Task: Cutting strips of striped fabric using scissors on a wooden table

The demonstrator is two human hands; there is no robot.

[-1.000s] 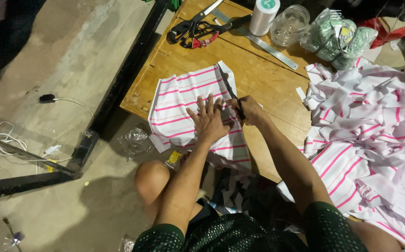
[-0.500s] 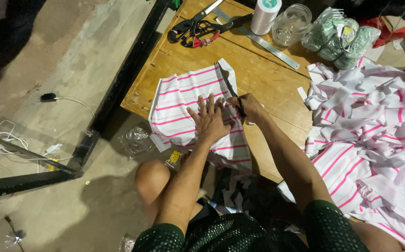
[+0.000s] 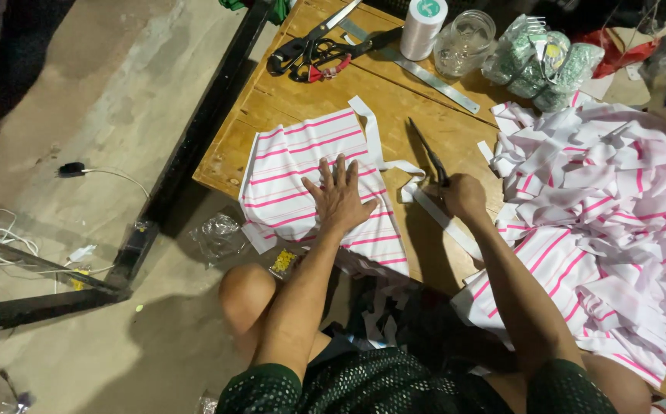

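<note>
Scissors [image 3: 427, 159] sit in the right hand [image 3: 462, 196], fingers clenched round the handles, which are hidden; the dark blades run up and leftward, tips away from the person; left hand [image 3: 340, 198] lies spread flat, pressing the pink-striped white cloth [image 3: 302, 165] on the wooden worktop [image 3: 287, 100]; a loose white strip [image 3: 375, 142] curls between the hands; the cloth's near edge hangs off the worktop.

Your pink-striped white fabric piece [image 3: 302, 176] lies flat on the wooden tabletop's near-left corner; your black scissors [image 3: 429, 159] point away, blades closed.
</note>
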